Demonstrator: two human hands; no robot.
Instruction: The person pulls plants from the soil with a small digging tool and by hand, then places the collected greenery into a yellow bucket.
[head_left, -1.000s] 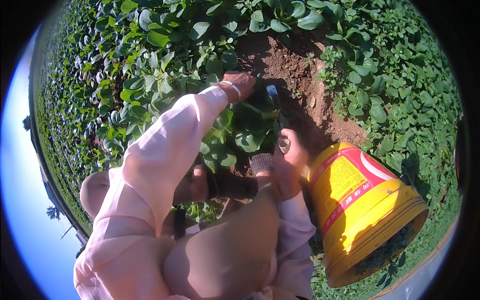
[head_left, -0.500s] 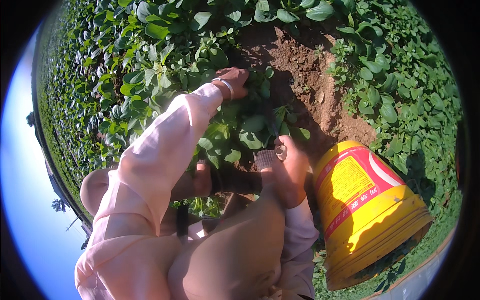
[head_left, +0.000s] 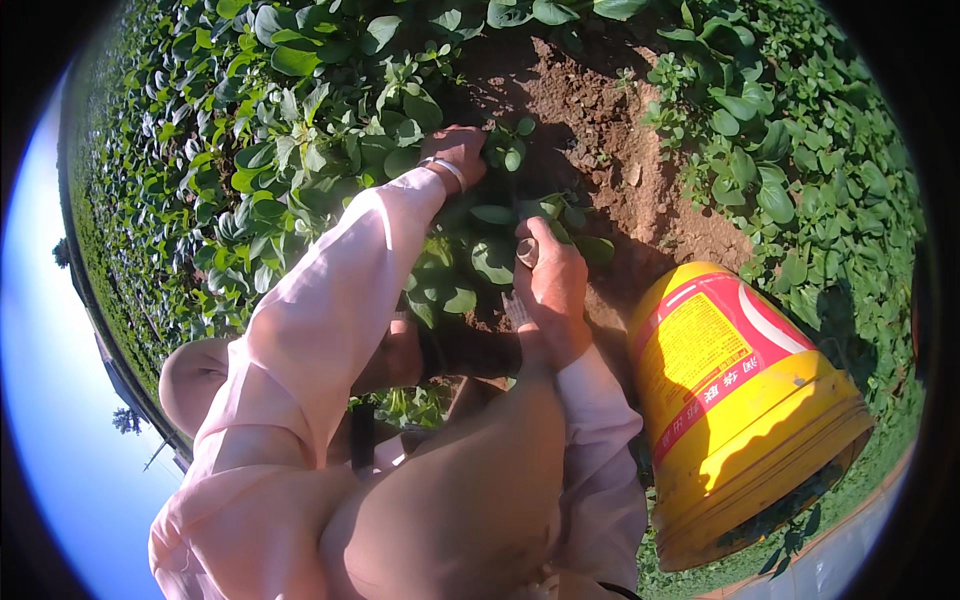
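Among the leafy greens, my left hand [head_left: 460, 155], with a white bracelet at the wrist, is closed round a green plant [head_left: 508, 148] whose round leaves poke out past the fingers. My right hand [head_left: 553, 285] is nearer to me, wrapped round the handle of a tool with a round, hollow-looking end [head_left: 527, 252]. A thin dark blade seems to run from it into the shaded leaves, so it looks like a knife; its tip is hidden. Broad-leaved greens [head_left: 490, 262] grow between my hands and my legs.
To my right stands a yellow bucket [head_left: 690, 480] with a red label, some greenery at its rim. Brown bare soil [head_left: 625, 170] runs ahead between the rows. Dense greens [head_left: 770, 150] flank it on the right and more [head_left: 200, 180] on the left. My bent knees are below.
My right hand has moved forward and slightly left with the tool, closer to my left hand. My left hand has shifted slightly left and forward, still closed on the plant.
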